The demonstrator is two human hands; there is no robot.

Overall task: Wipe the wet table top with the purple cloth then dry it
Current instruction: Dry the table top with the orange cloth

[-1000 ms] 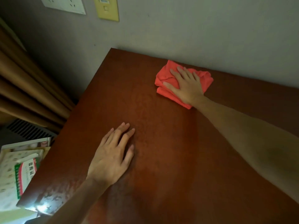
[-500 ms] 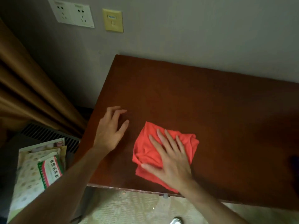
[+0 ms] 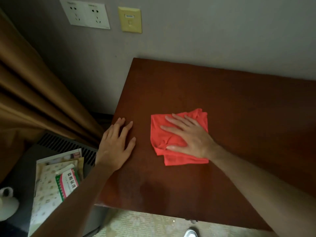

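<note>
My right hand lies flat, palm down, fingers spread apart, pressing on the cloth; not gripping it, just resting on top; the cloth reads red-orange in this light, not purple; it is folded and bunched, lying on the table top toward the left half, nearer the front edge than the wall; one folded corner sticks out below my palm toward the front edge; my thumb sits on the cloth's lower left part.

My left hand is flat on the bare wood too, fingers open and slightly splayed, holding nothing; it sits at the table's left edge, near the cloth but apart from it, a strip of bare wood between; both forearms come in from the bottom of the view.

Table top is dark reddish-brown wood; a duller, mottled patch shows near the front left corner; cannot tell if that is moisture or just reflection; back edge of the table touches the wall.

On the wall above, a white double socket plate and just beside it a yellowish switch plate; brown curtain hangs left of the table; below it a dark vent grille; a stack of printed papers and boxes lies left of the table, lower down; a white shoe tip shows at the bottom edge on pale flooring.
</note>
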